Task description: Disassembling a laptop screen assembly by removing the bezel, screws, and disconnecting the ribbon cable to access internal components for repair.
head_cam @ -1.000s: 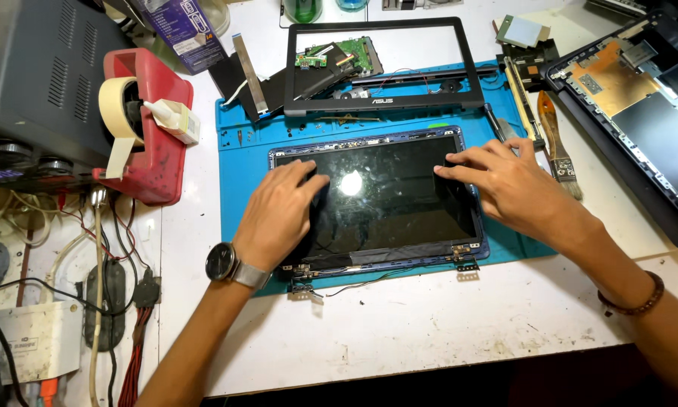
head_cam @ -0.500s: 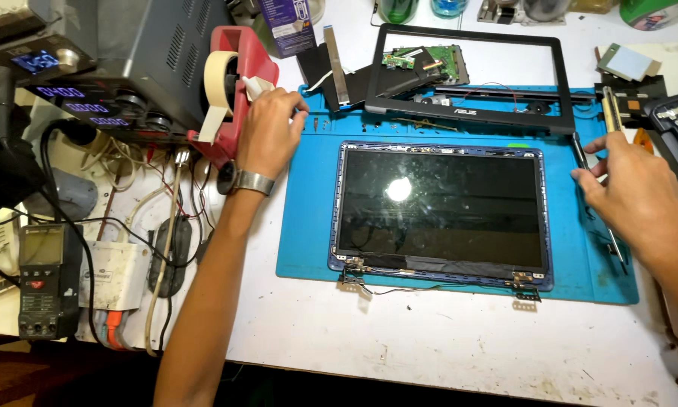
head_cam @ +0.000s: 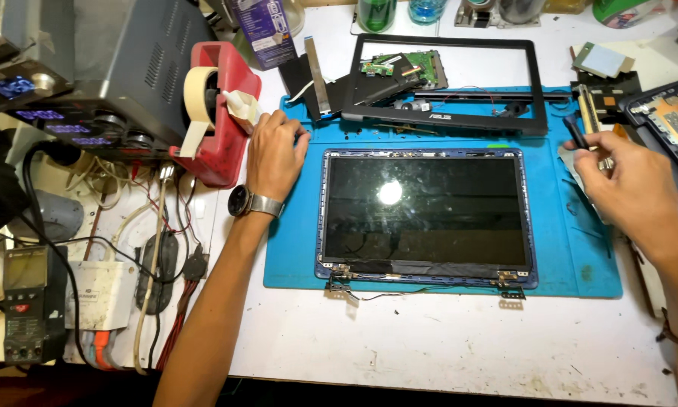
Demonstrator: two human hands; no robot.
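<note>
A: Laptop screen panel (head_cam: 427, 215) lies flat, glass up, mid blue mat (head_cam: 294, 256), hinges toward the near edge. Mat border shows bare on all four sides of it.

B: Hands?

A: Left hand (head_cam: 273, 154) off the panel, at the mat's upper left corner, fingers curled toward the tape end on the red tape dispenser (head_cam: 222, 113). Cannot tell if it pinches tape. Right hand (head_cam: 625, 188) at the mat's right edge, fingers closed round a dark slim tool (head_cam: 576, 132).

B: Free room?

A: White table (head_cam: 459, 347) in front of the mat is open, broad strip to the near edge. Narrow gap between panel and right hand.

B: What crowds it?

A: Behind the panel: black screen bezel (head_cam: 539, 83) with a circuit board (head_cam: 403, 68) and loose parts inside its frame, touching the mat's far edge. Left: dispenser just beside the mat, grey bench unit (head_cam: 120, 68) behind it, cables (head_cam: 158, 256) and a meter (head_cam: 26, 301) below. Right: open laptop base (head_cam: 674, 124), partly out of view, close to the right hand
</note>
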